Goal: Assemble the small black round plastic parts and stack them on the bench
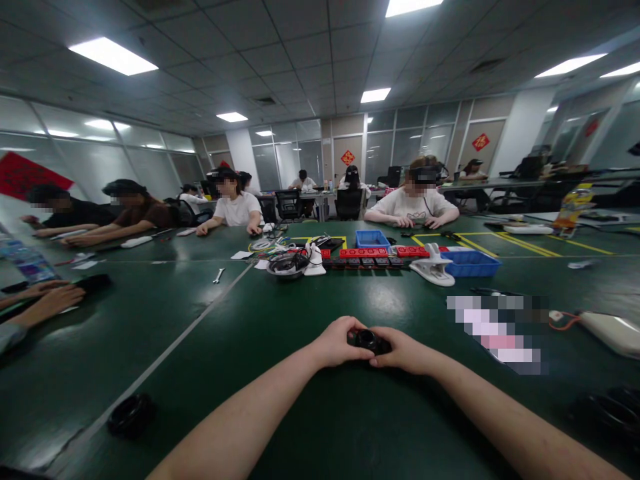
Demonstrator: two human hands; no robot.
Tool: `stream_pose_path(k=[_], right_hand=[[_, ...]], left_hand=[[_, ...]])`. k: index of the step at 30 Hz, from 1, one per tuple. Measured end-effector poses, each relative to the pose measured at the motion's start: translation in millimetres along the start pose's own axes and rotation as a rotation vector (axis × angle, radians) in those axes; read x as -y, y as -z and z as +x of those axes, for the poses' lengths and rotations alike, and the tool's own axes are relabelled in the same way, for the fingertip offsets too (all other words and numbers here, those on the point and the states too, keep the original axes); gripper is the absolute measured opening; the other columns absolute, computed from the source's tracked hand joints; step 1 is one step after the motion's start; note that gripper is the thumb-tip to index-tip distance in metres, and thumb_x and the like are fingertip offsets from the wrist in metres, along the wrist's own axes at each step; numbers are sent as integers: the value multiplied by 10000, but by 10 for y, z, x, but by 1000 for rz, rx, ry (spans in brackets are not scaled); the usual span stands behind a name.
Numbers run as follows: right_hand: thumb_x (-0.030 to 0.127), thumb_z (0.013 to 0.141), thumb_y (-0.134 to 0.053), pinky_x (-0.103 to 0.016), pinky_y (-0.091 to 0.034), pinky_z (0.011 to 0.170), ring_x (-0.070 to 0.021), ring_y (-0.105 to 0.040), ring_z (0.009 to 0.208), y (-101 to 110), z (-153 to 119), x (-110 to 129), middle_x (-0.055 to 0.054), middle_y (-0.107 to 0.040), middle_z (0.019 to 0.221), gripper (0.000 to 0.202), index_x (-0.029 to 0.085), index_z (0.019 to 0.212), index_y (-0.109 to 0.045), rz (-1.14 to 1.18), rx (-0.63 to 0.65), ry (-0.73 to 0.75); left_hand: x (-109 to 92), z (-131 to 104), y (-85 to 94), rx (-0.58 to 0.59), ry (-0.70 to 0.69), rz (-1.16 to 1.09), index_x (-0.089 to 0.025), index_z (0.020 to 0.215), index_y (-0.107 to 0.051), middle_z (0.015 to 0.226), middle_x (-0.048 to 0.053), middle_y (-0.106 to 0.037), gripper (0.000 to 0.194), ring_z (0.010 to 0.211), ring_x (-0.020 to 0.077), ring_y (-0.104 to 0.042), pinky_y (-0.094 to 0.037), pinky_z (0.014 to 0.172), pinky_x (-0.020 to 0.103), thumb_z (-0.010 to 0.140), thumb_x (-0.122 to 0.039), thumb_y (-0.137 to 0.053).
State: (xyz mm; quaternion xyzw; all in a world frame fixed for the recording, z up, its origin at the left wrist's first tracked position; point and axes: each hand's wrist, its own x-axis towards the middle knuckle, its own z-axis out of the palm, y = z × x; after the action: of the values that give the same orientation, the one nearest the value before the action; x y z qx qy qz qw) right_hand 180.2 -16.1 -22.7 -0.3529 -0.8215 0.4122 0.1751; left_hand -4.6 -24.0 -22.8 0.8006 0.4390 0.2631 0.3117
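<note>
Near the centre of the frame, just below the middle, the left hand [337, 341] and right hand [403, 348] share one grip, fingers and thumbs closed around a black ring-shaped part [367, 338] from opposite sides. The hole faces up toward the head camera, probably so the wearer can look into it while both hands steady the rim; whether its underside touches the green counter [200, 373] cannot be told.

A similar black ring [131, 416] lies alone at lower left, outside the left forearm, and blurred dark coils [607, 417] sit at lower right. That leaves the stretch between the forearms to the held part, which seems to suit two-handed work.

Further out, right of centre, lies a pixelated flat object [500, 337]. Across the upper middle, a red power strip [365, 253] runs between cables [287, 263] and a blue bin [470, 263], presumably placed centrally so people seated around can reach it.
</note>
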Motion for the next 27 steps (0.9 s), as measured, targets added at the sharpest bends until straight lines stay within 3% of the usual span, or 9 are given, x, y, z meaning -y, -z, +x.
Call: stream_pose_path(k=[3,10,21,27], right_hand=[[265,619,-630,-267,-401,671,-174,-519,769,14,-14,7,-12,-574,846,333,160,927,-565,-50,38,-6],[242,599,-640,-259,-390,659,-167,-510,750,55,-15,-30,-1,-558,823,304,163,885,-574,-109,55,-6],[223,584,-649,-254,-399,652,-165,-524,742,11,11,-104,4,-574,793,314,153,878,-565,57,68,-33],[275,523,-697,-240,-379,623,-168,-509,732,-42,37,-192,15,-562,775,396,160,874,-552,-20,-52,-43]], left_hand=[[13,3,-5,58,-11,-30,-180,903,-544,856,16,-513,433,705,130,-469,-389,591,223,542,-377,-680],[37,8,-34,69,-14,-65,-179,914,-545,858,19,-512,443,707,127,-467,-386,597,226,542,-380,-677],[-15,-10,-23,52,-43,26,-179,904,-549,849,16,-517,423,712,133,-468,-385,593,221,561,-397,-663],[-99,-15,11,37,-40,94,-181,873,-558,840,14,-516,413,722,141,-474,-381,596,223,549,-416,-662]])
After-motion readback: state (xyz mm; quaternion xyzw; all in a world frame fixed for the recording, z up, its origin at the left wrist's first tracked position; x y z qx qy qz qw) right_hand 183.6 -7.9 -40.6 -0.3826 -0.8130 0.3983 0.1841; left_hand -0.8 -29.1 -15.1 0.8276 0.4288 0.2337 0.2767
